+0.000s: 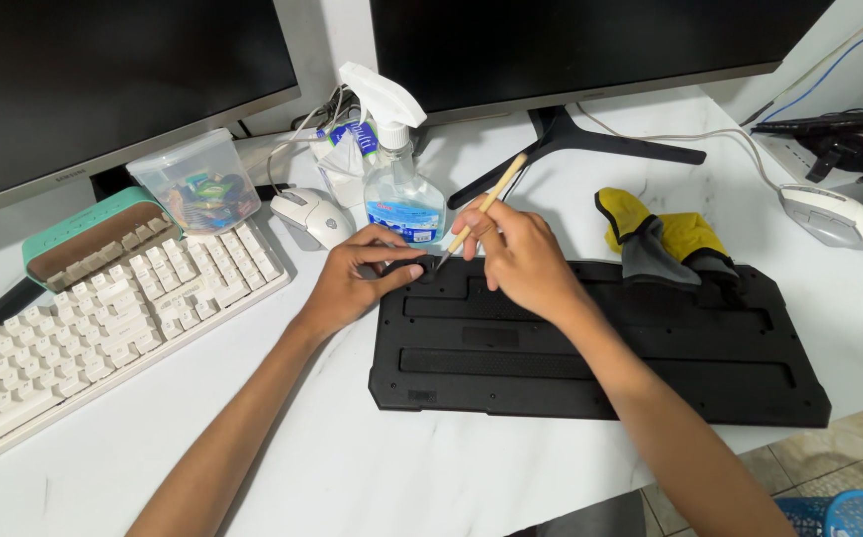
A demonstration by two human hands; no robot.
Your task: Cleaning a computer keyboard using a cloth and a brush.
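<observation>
At the far left of the frame a white keyboard (pixel 103 318) lies at a slant on the pale tabletop (pixel 352 467), with a green tray (pixel 93 239) and a clear plastic tub (pixel 195 184) just above it. To their right sit a white mouse (pixel 312 217) and a spray bottle (pixel 401 174) of clear liquid.

Left of centre, the left hand (pixel 357 278) presses on the upper left corner of a black keyboard (pixel 600 348) that lies face down, its grip clenched on that edge with thumb and fingers pinching.

Just right of it, the right hand (pixel 516 259) has its grip closed around a thin wooden-handled brush (pixel 486 204), the tip touching the keyboard's top edge beside the left fingers.

Further right a yellow and grey cloth (pixel 665 239) rests on the keyboard's upper edge. At the right edge lies a second white mouse (pixel 831 214).
</observation>
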